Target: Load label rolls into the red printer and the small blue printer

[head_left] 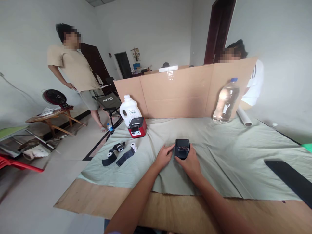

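Observation:
My right hand (192, 164) grips a small black portable printer (182, 149), thumb along its near edge and fingers along its right side. The printer rests on or just above the green cloth; I cannot tell which. My left hand (164, 156) is at the printer's left side, index finger stretched out to its edge and the other fingers partly curled, holding nothing visible. To the left, a black strip roll (109, 159) and a dark strip with a white roll (125, 157) lie on the cloth. Behind them stands a red and black box-shaped device (137, 127).
A white jug (130, 110) stands behind the red device. A cardboard screen (175, 94) spans the table's back. At right are a large clear bottle (226, 102), a white tube (244, 117) and a long black flat object (290, 180). One person stands left; another sits behind the screen.

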A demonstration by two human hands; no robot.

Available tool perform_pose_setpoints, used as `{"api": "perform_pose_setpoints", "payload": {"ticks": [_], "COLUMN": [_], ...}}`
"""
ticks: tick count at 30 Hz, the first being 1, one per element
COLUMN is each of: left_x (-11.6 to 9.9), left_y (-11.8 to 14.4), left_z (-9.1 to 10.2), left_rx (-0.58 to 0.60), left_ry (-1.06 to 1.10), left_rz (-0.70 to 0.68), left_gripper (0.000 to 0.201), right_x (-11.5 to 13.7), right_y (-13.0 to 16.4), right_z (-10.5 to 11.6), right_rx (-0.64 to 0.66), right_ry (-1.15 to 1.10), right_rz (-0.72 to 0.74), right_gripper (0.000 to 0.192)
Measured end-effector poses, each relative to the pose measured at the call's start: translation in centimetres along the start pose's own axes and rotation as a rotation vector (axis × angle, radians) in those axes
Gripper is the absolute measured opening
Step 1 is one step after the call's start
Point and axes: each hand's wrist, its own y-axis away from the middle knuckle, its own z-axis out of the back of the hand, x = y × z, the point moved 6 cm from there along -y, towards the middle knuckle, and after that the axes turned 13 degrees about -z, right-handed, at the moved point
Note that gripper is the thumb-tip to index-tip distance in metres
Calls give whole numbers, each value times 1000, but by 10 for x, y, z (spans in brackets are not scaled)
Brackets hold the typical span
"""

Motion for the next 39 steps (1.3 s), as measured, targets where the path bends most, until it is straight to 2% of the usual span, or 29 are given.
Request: {"api": "perform_pose_setpoints", "payload": {"ticks": [9, 17, 23, 29, 32, 35, 39], "left_x": [-4, -6, -12, -16, -17, -10, 4], "left_y": [1, 0, -1, -1, -1, 0, 1], "left_z": [-2, -2, -6, -8, -8, -9, -8], "left_rx": [-7, 39, 143, 228, 229, 197, 59], "left_ry": [0, -28, -121, -237, -242, -149, 98], "left_rz": [-26, -19, -5, -12, -1, 23, 56], "left_gripper": [58, 60, 69, 75, 77, 77, 73], "right_x": [-1, -1, 0, -1, -2, -2, -3], "right_y": [-1, -1, -1, -3, -3, -2, -2], "right_z": [-1, -1, 0, -1, -2, -2, -3], "right_rx": [9, 7, 26, 18, 9, 0, 16], "right_ry": [5, -2, 9, -9, -19, -27, -25], "right_rz": [-13, -15, -71, -60, -48, -38, -52], "right_gripper": [105, 108, 114, 111, 110, 111, 113]}}
